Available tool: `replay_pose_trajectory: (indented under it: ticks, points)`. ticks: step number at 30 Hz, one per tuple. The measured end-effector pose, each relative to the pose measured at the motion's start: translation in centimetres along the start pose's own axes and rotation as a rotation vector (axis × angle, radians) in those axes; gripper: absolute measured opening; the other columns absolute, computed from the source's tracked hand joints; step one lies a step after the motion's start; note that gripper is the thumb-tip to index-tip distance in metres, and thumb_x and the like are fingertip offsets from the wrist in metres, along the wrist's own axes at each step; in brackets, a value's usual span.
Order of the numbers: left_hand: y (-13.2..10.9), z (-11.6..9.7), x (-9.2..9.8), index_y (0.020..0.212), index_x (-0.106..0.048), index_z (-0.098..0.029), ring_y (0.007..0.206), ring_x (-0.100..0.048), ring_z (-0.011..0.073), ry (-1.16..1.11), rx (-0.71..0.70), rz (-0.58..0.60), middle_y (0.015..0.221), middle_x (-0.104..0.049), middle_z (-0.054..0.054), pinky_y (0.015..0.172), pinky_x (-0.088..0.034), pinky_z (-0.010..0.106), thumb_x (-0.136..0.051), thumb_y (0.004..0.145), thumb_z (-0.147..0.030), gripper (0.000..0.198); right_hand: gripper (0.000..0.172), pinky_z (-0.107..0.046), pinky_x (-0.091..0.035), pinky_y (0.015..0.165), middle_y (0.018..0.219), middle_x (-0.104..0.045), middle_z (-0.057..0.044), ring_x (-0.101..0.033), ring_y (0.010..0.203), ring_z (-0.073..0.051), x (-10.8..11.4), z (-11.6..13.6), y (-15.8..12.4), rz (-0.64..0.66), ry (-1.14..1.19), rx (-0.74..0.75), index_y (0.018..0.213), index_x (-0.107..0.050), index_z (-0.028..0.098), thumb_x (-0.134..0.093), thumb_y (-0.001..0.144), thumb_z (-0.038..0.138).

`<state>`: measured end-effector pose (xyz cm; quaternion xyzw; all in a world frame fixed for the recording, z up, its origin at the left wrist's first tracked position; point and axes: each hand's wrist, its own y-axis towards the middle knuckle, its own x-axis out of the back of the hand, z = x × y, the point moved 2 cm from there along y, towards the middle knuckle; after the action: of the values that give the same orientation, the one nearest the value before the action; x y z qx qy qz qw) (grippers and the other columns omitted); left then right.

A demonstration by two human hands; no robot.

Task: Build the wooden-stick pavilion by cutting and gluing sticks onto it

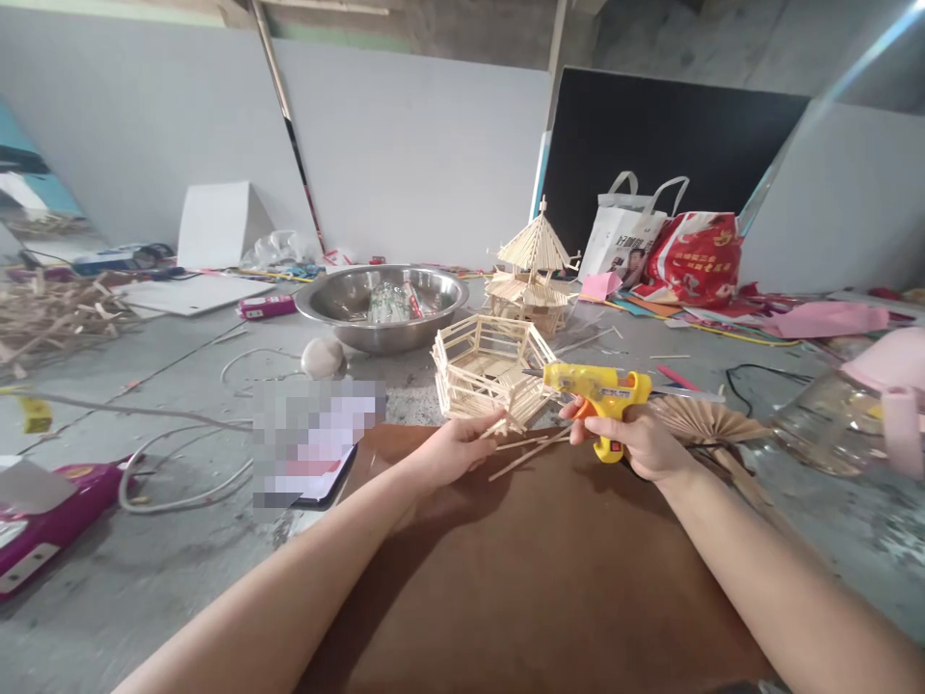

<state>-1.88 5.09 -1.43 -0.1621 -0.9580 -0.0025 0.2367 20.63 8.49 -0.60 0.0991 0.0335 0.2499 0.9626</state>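
My right hand [646, 441] is closed round the grip of a yellow and orange glue gun [598, 388], its nozzle pointing left at a hexagonal frame of thin wooden sticks [486, 371]. My left hand [457, 448] pinches a small wooden stick piece [506, 420] at the frame's front corner. A few loose sticks [526, 451] lie between my hands on a brown board [535, 578]. Behind the frame stands a finished stick pagoda [533, 270].
A steel bowl [339, 299] holding glue sticks sits behind left, a round grey ball [323, 357] beside it. A phone [318, 453] and white cable [173, 472] lie left; a magenta case [50, 525] at far left. Bags [694, 255], pink paper, a folded paper fan [704, 419] and a glass jar [831, 419] are right.
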Motion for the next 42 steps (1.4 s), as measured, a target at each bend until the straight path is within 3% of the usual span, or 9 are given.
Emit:
replay_pose_trajectory:
  ticks: [3,7,9,11,13,17,22,31,42]
  points:
    - [-0.3,-0.1,-0.2,0.116,-0.049,-0.023,0.052,-0.044,0.0088,0.230,-0.076,-0.095,0.058,-0.053,-0.004,0.051,-0.034,0.020,-0.040,0.076,-0.032,0.041,0.015,-0.025,-0.044,0.053,0.079,-0.063,-0.003,-0.054,0.052,-0.010,0.0,-0.3,-0.2,0.009,-0.085,-0.006,0.084,-0.060,0.019,-0.057,0.070,0.025]
    - [-1.1,-1.2,0.9,0.090,-0.063,-0.019,0.061,-0.052,0.0113,0.483,-0.143,-0.379,0.068,-0.061,-0.001,0.059,-0.038,0.021,-0.040,0.075,-0.027,0.028,0.015,-0.028,-0.045,0.064,0.083,-0.062,-0.002,-0.057,0.064,-0.014,0.1,-0.9,-0.3,-0.001,-0.138,-0.013,0.083,-0.059,0.019,-0.057,0.070,0.027]
    - [-1.2,-2.1,1.7,0.091,-0.062,-0.019,0.063,-0.053,0.0109,0.567,-0.189,-0.534,0.073,-0.061,0.000,0.061,-0.040,0.020,-0.041,0.075,-0.025,0.027,0.016,-0.029,-0.044,0.067,0.082,-0.062,-0.003,-0.057,0.067,-0.015,0.1,-1.3,-0.3,0.011,-0.147,-0.029,0.083,-0.059,0.019,-0.057,0.070,0.029]
    - [-1.1,-3.2,2.5,0.094,-0.061,-0.020,0.068,-0.055,0.0113,0.656,-0.255,-0.605,0.084,-0.060,0.002,0.064,-0.041,0.021,-0.041,0.075,-0.024,0.028,0.016,-0.030,-0.044,0.067,0.081,-0.062,-0.004,-0.057,0.067,-0.015,0.0,-1.7,-0.4,0.049,-0.145,-0.048,0.082,-0.059,0.018,-0.057,0.069,0.028]
    - [-0.6,-3.8,3.1,0.095,-0.060,-0.022,0.074,-0.055,0.0128,0.745,-0.260,-0.597,0.090,-0.058,0.003,0.066,-0.042,0.022,-0.040,0.075,-0.024,0.029,0.015,-0.029,-0.044,0.066,0.080,-0.062,-0.004,-0.057,0.066,-0.015,-0.1,-2.0,-0.5,0.088,-0.142,-0.067,0.081,-0.059,0.018,-0.058,0.069,0.026]
    - [0.4,-3.6,3.6,0.091,-0.061,-0.025,0.077,-0.058,0.0152,0.830,-0.132,-0.469,0.090,-0.063,-0.001,0.068,-0.042,0.024,-0.043,0.073,-0.024,0.026,0.015,-0.027,-0.043,0.057,0.078,-0.062,-0.004,-0.056,0.063,-0.014,-0.2,-2.0,-0.8,0.069,-0.173,-0.083,0.080,-0.059,0.018,-0.059,0.067,0.026]
    - [0.9,-2.4,2.9,0.105,-0.055,-0.030,0.079,-0.059,0.0181,0.986,-0.097,-0.372,0.090,-0.066,-0.001,0.065,-0.041,0.026,-0.042,0.075,-0.030,0.032,0.014,-0.024,-0.041,0.047,0.073,-0.060,-0.003,-0.051,0.051,-0.011,0.4,-1.5,-0.9,0.013,-0.203,-0.069,0.079,-0.060,0.018,-0.058,0.067,0.027]
    - [1.8,-0.8,1.7,0.099,-0.057,-0.024,0.070,-0.058,0.0183,1.193,-0.114,-0.415,0.078,-0.063,0.005,0.054,-0.035,0.025,-0.030,0.083,-0.032,0.032,0.007,-0.024,-0.036,0.039,0.056,-0.054,-0.001,-0.043,0.043,-0.010,0.6,-1.3,-0.7,-0.044,-0.230,-0.098,0.071,-0.063,0.021,-0.059,0.066,0.020]
    - [2.0,-0.7,1.8,0.101,-0.056,-0.026,0.067,-0.056,0.0180,1.181,-0.183,-0.418,0.074,-0.061,0.005,0.051,-0.033,0.025,-0.033,0.081,-0.024,0.031,0.009,-0.024,-0.038,0.039,0.061,-0.057,-0.001,-0.045,0.044,-0.011,0.7,-1.7,-0.6,-0.087,-0.316,-0.086,0.071,-0.064,0.021,-0.059,0.064,0.017]
